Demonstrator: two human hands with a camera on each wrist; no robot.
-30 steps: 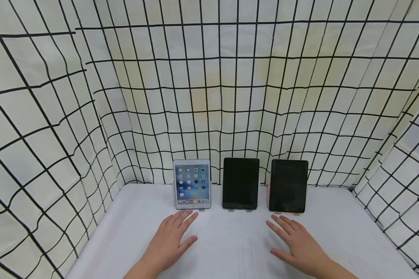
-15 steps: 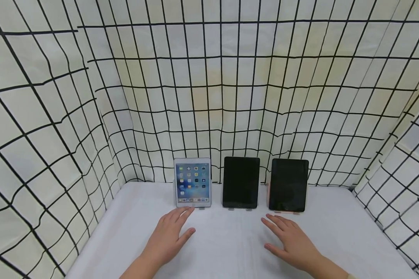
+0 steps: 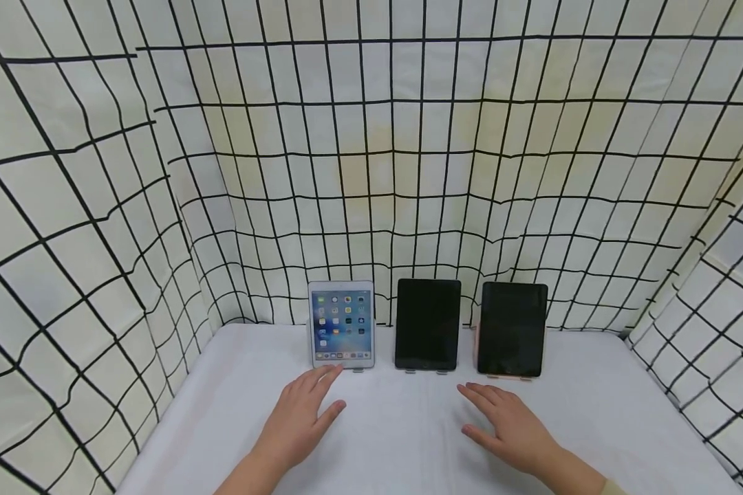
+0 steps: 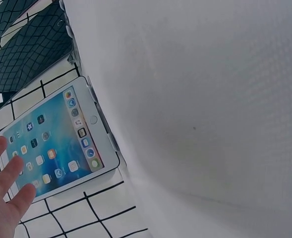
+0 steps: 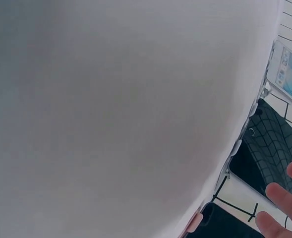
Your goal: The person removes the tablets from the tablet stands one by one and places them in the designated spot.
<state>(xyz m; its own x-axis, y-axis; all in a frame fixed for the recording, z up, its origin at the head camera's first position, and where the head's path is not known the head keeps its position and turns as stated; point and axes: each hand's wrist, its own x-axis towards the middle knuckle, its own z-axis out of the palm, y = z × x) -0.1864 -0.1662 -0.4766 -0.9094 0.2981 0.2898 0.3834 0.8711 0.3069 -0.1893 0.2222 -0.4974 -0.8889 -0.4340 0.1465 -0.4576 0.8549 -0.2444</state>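
Note:
Three tablets lean upright in a row on small stands along the back of the white table. The white tablet (image 3: 342, 323), on the left, shows a lit home screen with several app icons. Both the middle black tablet (image 3: 428, 324) and the right black tablet (image 3: 512, 330) have dark screens. My left hand (image 3: 298, 418) is spread palm down in front of the white tablet, its fingertips overlapping the lower edge in the head view. My right hand (image 3: 508, 426), fingers extended and thumb apart, hovers in front of the gap between the two black tablets, holding nothing.
White cloth walls with a black grid (image 3: 430, 172) enclose the table at the back and both sides. A white cloth (image 3: 402, 426) covers the tabletop. The right tablet's stand (image 5: 195, 222) is pinkish, and the grid reflects in the dark screens.
My right hand has drifted left, from in front of the right tablet toward the middle one. The left hand has shifted slightly toward the white tablet. The tablets stay in place.

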